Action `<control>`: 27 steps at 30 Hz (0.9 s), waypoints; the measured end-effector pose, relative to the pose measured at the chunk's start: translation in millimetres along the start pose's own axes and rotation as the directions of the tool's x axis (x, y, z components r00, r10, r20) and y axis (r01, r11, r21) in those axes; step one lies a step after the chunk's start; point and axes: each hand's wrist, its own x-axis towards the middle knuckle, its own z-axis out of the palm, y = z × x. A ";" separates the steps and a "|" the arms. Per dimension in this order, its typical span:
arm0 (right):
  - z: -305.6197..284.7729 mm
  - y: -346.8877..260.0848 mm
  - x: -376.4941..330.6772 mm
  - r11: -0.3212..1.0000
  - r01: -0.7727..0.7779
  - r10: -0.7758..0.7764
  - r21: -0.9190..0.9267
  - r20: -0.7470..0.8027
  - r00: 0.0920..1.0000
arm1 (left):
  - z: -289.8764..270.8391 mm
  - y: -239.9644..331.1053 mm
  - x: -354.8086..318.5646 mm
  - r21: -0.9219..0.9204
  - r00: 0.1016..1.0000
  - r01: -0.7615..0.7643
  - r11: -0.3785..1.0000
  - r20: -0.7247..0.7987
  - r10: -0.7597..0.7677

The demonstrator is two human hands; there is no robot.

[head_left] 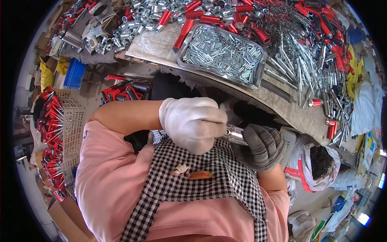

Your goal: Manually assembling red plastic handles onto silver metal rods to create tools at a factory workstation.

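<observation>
In front of my chest, my right hand (264,147), in a grey knit glove, is wrapped round a shiny metal tube (237,135) with a hole near its left end. My left hand (194,124), in a white knit glove, is closed at that end of the tube. What its fingers grip is hidden behind the knuckles. Just ahead, at the bench edge, a clear tray (261,76) is heaped with short silvery pins (221,52). Red metal sleeves (183,34) lie by the tray's left side, and long silvery rods (300,68) are piled to its right.
The cloth-covered bench (151,46) curves ahead, bearing metal collars (141,18) and dark springs (274,24). A plastic crate (72,121) stands at left beside stacked red-handled tools (52,137). Behind it is a blue bin (74,74). An open white sack (304,169) sits at right.
</observation>
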 end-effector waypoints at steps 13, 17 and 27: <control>4.7 0.4 7.7 0.973 -0.218 0.215 0.075 0.050 0.975 | 1.9 -16.4 4.9 -0.267 0.940 0.300 0.916 0.248 -0.236; 12.5 10.4 1.9 0.598 -0.724 0.515 0.344 0.527 0.676 | 4.7 -21.9 8.3 -0.258 0.880 0.465 0.847 0.239 -0.411; 13.6 16.0 -86.6 -0.641 -0.572 0.259 0.512 0.846 0.467 | 27.3 -44.0 36.4 -0.212 0.573 0.764 0.609 0.656 -0.491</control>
